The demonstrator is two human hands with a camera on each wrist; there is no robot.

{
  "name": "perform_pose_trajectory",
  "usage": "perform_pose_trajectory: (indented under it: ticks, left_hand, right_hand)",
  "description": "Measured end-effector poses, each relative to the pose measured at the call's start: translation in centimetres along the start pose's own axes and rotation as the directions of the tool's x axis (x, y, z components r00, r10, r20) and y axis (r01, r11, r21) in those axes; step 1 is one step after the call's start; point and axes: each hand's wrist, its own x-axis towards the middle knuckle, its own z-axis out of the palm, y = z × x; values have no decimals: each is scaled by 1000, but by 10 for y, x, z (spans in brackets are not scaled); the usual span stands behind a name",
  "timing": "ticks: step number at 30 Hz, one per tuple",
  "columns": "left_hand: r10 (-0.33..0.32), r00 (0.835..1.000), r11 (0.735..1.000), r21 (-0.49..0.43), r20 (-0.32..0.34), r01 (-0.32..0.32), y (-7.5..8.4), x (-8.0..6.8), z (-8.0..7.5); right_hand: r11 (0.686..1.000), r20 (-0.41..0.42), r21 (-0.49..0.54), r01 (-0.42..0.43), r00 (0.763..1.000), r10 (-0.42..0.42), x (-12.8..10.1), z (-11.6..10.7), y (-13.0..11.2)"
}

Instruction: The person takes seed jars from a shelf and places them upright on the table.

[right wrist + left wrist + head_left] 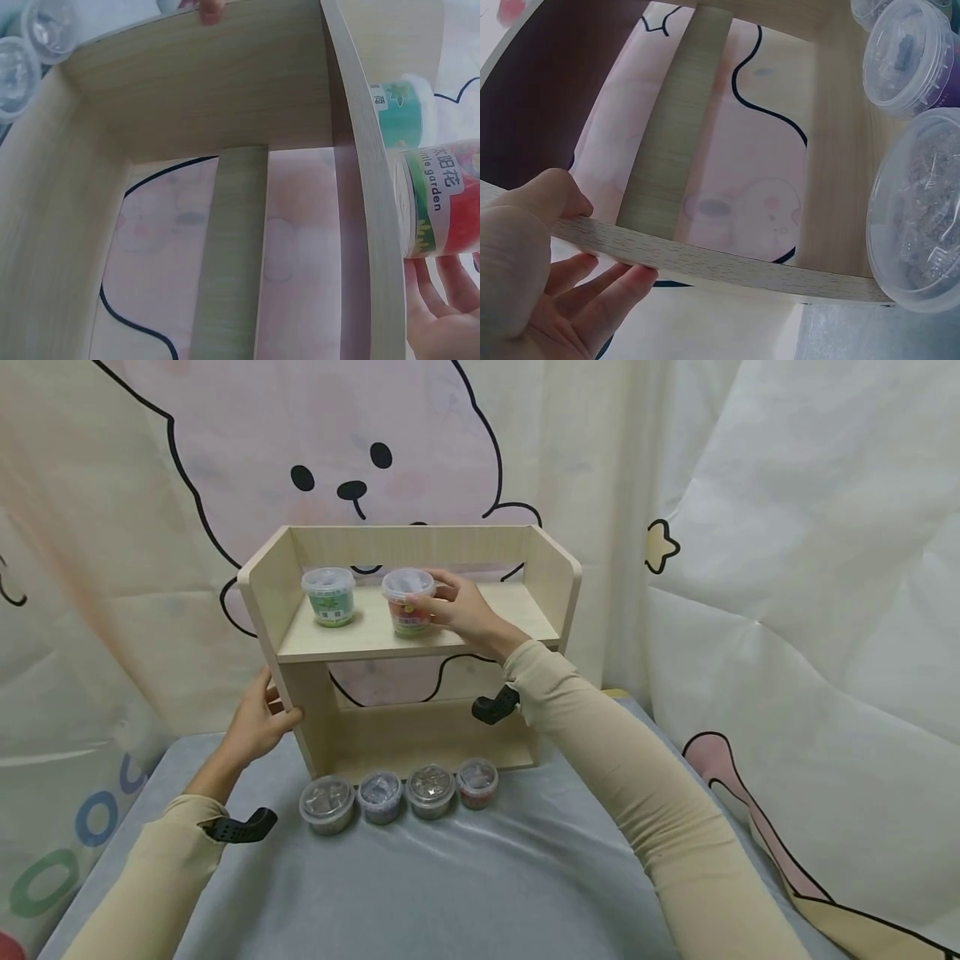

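My right hand holds a red-labelled plastic cup with a clear lid, at the upper board of a small wooden shelf. In the right wrist view, that cup's label reads "little garden", and the fingers curl round its far side. Left of it on the same board stands a green-labelled cup. My left hand grips the shelf's left side panel; in the left wrist view the thumb lies on the inner face and the fingers on the outer one.
Several clear-lidded round tubs stand in a row before the shelf's base, among them a larger tub at the left and a reddish one at the right. A blue-grey cloth covers the table. Printed curtains hang behind and beside it.
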Motion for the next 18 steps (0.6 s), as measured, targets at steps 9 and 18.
perform_pose_trajectory:
  ticks: [9,18]
  left_hand:
    - [-8,1000,1000,2,-3,8,1,0,1]
    - [-2,1000,1000,-2,-1,2,3,-2,1]
  right_hand:
    - [999,30,-42,32,999,-31,-23,-18,0]
    - [993,69,-101,64,996,-57,-36,-25,-3]
